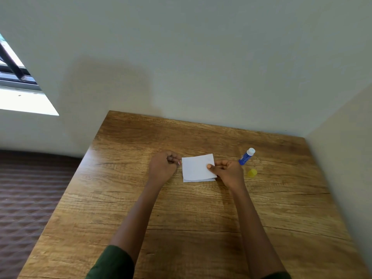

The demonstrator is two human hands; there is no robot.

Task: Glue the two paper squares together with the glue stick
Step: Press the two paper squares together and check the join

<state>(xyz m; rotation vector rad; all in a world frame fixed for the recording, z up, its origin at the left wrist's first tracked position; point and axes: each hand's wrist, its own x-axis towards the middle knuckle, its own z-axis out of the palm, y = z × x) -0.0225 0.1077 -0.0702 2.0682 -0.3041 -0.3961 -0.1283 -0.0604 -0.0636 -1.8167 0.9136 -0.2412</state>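
Two white paper squares (196, 168) lie stacked on the wooden table (181, 218), the lower one peeking out along the near edge. My right hand (227, 171) pinches the right edge of the stack, thumb on top. My left hand (164, 166) is curled at the left edge, fingertips touching the paper's corner. The blue glue stick (246, 156) lies uncapped to the right of the paper, white tip pointing away. Its yellow cap (252, 172) sits just below it, beside my right hand.
The table stands in a corner, with walls behind it and along its right side. A dark patterned surface (30, 198) lies below the table's left edge. A window (18, 81) is at the far left.
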